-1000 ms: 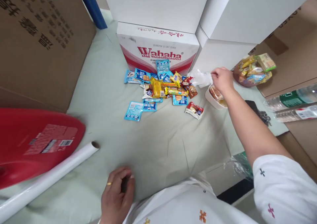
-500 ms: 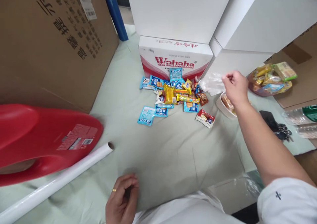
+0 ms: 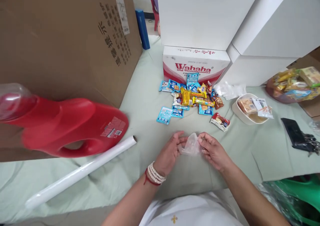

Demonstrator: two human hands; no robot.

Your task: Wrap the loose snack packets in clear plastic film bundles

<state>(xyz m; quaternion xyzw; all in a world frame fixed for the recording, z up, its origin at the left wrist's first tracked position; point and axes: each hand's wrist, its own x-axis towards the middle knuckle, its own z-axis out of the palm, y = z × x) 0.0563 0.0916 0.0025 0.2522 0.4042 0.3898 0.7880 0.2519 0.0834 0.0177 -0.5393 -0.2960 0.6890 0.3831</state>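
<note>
Both hands meet over the pale green cloth (image 3: 140, 119) in front of me. My left hand (image 3: 171, 151) and my right hand (image 3: 212, 150) pinch the two sides of a small clear plastic bag (image 3: 191, 145) held between them. Beyond the hands lies a pile of snack packets (image 3: 191, 96) in blue, yellow and red wrappers. A white bowl (image 3: 240, 114) with packets in it stands to the right of the pile, and a bundle of clear plastic bags (image 3: 230, 90) lies behind it.
A red jug (image 3: 67, 127) lies on its side at the left, with a white roll (image 3: 80, 172) in front of it. A large brown carton (image 3: 62, 36), a Wahaha box (image 3: 195, 64) and white boxes (image 3: 212, 16) stand behind. A phone with keys (image 3: 295, 136) and a bagged snack bowl (image 3: 292, 83) lie right.
My right hand has come back from the plastic bags by the bowl to the front, carrying one bag. My left hand has risen to take its other side. The view shifted left.
</note>
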